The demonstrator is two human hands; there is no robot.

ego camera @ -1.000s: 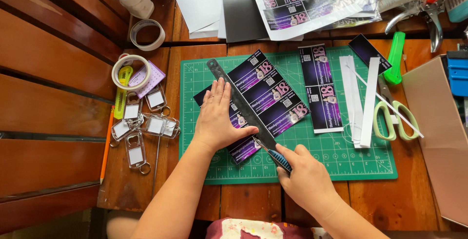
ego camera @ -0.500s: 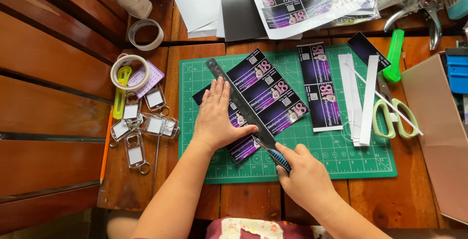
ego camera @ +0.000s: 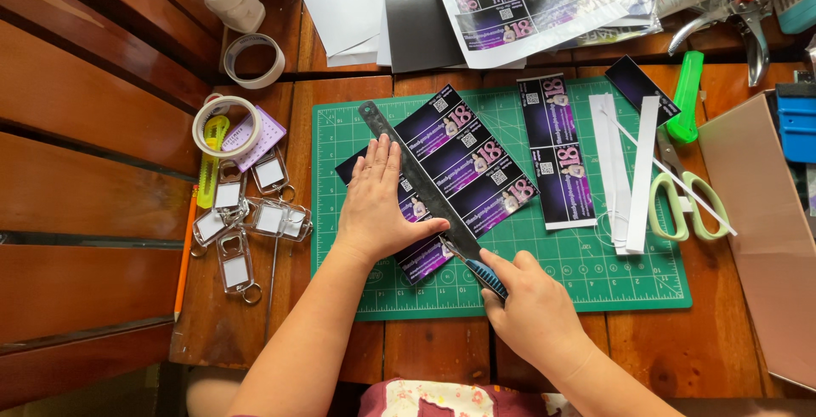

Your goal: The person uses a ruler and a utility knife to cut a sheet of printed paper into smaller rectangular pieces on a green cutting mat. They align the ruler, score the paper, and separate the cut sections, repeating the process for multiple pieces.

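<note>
Right now, right grip clamped on craft knife beside ruler, left grip flat, fingers apart.

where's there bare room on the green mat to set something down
Free: the cutting mat's lower right strip, below the cut print strip and white paper strips. Crowded: the middle, where the left hand presses the ruler and the right hand holds the knife.

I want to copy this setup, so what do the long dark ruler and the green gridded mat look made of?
Long dark ruler: probably metal, thin and flat with a dull grey sheen, pinned under the left hand. Green gridded mat: likely matte rubbery plastic, lying flat with printed white gridlines.
</note>
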